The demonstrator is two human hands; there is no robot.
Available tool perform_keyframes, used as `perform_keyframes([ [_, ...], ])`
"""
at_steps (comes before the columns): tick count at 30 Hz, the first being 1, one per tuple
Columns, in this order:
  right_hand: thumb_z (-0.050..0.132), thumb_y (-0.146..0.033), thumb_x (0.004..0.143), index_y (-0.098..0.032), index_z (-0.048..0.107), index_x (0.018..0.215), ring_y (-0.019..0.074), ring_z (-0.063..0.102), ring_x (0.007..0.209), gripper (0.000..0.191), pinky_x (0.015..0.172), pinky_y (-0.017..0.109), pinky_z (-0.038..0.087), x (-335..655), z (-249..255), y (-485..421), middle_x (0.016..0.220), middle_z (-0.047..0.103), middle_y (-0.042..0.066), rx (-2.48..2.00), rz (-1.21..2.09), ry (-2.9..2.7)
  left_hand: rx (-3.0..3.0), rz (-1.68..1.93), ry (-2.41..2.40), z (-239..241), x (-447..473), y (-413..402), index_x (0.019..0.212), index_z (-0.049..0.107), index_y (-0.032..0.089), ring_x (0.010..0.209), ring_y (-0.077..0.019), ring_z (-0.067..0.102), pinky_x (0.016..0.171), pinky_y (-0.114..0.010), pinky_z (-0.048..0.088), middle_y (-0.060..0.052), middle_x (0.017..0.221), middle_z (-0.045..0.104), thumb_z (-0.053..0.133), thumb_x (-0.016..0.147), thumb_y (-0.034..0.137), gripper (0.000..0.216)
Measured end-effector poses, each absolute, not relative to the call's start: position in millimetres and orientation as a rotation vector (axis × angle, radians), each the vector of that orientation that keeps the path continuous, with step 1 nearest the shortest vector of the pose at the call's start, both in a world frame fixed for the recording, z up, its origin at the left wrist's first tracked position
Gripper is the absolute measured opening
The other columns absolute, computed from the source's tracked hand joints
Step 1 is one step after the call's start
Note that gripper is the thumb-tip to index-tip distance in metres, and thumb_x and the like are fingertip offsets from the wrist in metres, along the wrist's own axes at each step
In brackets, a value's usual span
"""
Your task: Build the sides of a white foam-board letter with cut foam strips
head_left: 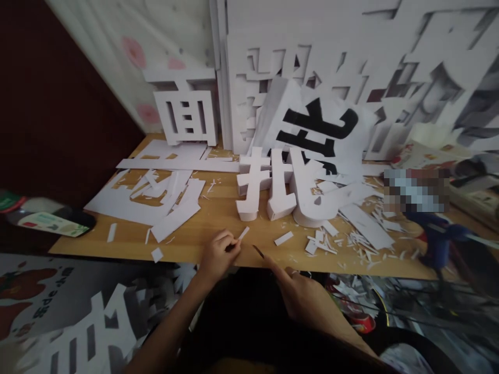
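Observation:
My left hand (219, 254) is closed at the table's front edge, pinching a small white foam-board strip (244, 233) between thumb and fingertips. A little to its right, my right hand (302, 291) grips a craft knife (258, 251). Only the knife's thin dark blade shows, pointing up and left towards the strip without touching it; the handle is hidden in my fingers. Just behind my hands stands a white three-dimensional letter character (255, 189), made of separate thick pieces. Another loose white strip (284, 238) lies on the wood between the knife and that character.
Offcuts (322, 241) litter the wooden table (218, 208). A bottle (47, 215) lies at left. At right is a blue glue gun (436, 239). Behind stand another white character (187, 117), a printed paper sheet (312, 130) and cut-out boards (241, 41). More white characters (89, 337) lie below left.

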State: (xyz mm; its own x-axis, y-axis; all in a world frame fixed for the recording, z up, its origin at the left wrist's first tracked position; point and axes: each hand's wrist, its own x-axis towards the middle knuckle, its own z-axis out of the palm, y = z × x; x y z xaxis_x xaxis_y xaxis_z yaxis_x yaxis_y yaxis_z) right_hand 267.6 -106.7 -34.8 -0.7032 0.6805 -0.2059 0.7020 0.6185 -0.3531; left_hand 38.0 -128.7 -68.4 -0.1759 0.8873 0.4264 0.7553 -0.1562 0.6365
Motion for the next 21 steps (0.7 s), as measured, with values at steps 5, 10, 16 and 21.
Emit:
perform_keyframes([
  [5, 0.061, -0.051, 0.085, -0.017, 0.064, 0.109, 0.0176, 0.060, 0.057, 0.042, 0.055, 0.026, 0.047, 274, -21, -108, 0.065, 0.063, 0.001, 1.943, -1.717, 2.665, 2.105, 1.391, 1.655, -36, 53, -141, 0.069, 0.066, 0.017, 0.060, -0.0111, 0.058, 0.056, -0.021, 0.046, -0.002, 0.068, 0.064, 0.062, 0.088, 0.017, 0.020],
  [10, 0.064, -0.061, 0.080, -0.018, 0.055, 0.056, 0.0100, 0.044, 0.041, 0.050, 0.043, 0.023, 0.034, 260, 3, -111, 0.043, 0.048, -0.003, 1.930, -2.473, 2.276, 2.344, 1.487, 1.378, 13, 81, -154, 0.076, 0.068, 0.017, 0.062, -0.0107, 0.059, 0.060, -0.021, 0.047, -0.001, 0.069, 0.065, 0.067, 0.082, 0.007, 0.011],
  [16, 0.075, -0.051, 0.077, -0.017, 0.058, 0.063, 0.0076, 0.045, 0.041, 0.041, 0.042, 0.019, 0.034, 270, 14, -125, 0.047, 0.053, -0.004, 1.901, -2.984, 2.048, 1.699, 1.354, 1.347, 38, 107, -161, 0.084, 0.067, 0.016, 0.067, -0.0121, 0.061, 0.061, -0.022, 0.051, -0.002, 0.078, 0.064, 0.068, 0.083, 0.020, 0.004],
  [21, 0.076, -0.049, 0.077, -0.017, 0.057, 0.055, 0.0074, 0.047, 0.041, 0.044, 0.042, 0.019, 0.035, 274, 17, -131, 0.045, 0.053, -0.002, 1.807, -3.134, 2.024, 1.282, 1.211, 1.104, 36, 119, -162, 0.076, 0.066, 0.015, 0.060, -0.0100, 0.057, 0.057, -0.021, 0.047, -0.001, 0.070, 0.061, 0.060, 0.092, 0.035, 0.026],
])
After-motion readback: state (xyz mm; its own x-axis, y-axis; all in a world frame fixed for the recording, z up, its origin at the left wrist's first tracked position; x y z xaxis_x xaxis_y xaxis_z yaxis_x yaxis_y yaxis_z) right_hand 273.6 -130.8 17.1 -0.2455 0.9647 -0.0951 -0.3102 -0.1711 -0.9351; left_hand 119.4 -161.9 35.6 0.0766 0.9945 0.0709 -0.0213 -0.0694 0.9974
